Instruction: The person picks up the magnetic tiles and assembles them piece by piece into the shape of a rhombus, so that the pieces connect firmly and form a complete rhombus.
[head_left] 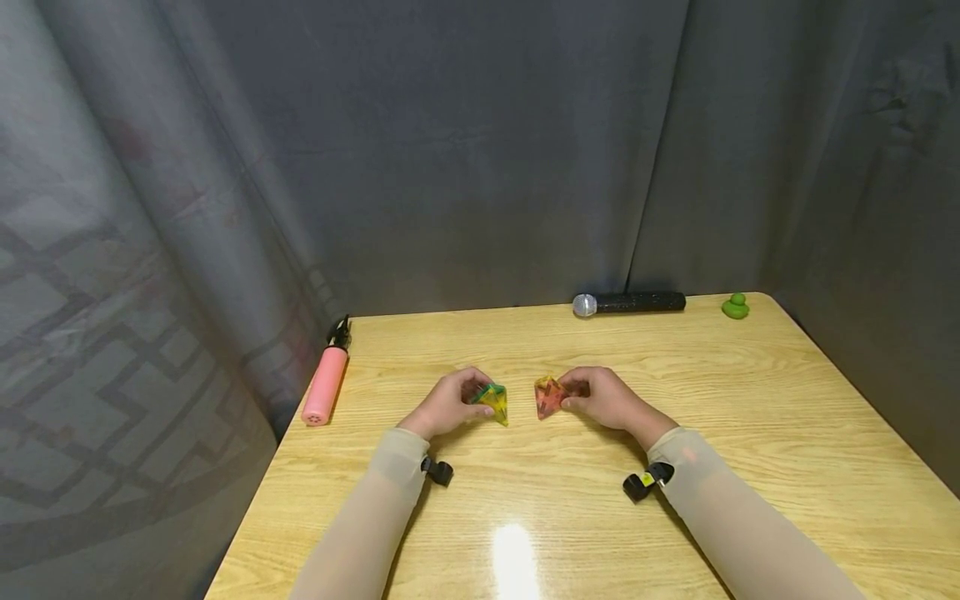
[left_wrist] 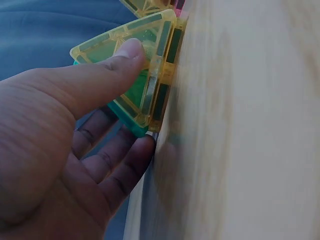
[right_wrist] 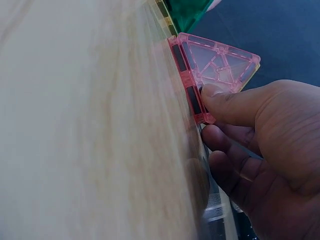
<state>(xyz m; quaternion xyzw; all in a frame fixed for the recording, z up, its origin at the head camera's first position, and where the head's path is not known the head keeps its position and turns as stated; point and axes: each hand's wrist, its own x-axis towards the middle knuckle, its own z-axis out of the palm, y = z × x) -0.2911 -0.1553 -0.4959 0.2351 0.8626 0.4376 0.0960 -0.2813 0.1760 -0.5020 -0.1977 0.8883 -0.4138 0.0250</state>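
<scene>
Near the middle of the table (head_left: 517, 467), my left hand (head_left: 448, 404) pinches joined triangular magnetic tiles (head_left: 495, 404), see-through yellow and green. In the left wrist view the thumb lies on the yellow tile (left_wrist: 160, 47), and the green tile (left_wrist: 127, 120) slants behind it. My right hand (head_left: 611, 400) pinches another set of triangular magnetic tiles (head_left: 548, 398), pink-red and yellow. The right wrist view has the thumb at the lower corner of the pink tile (right_wrist: 217, 57); its yellow partner is mostly hidden. A small gap separates the two sets, both close to the tabletop.
A pink hand pump (head_left: 327, 383) with a black top lies along the left edge. At the back are a black microphone (head_left: 641, 302) with a silver head and a small green toy (head_left: 736, 307) at the far right corner. Grey curtains (head_left: 465, 167) hang behind and beside the table.
</scene>
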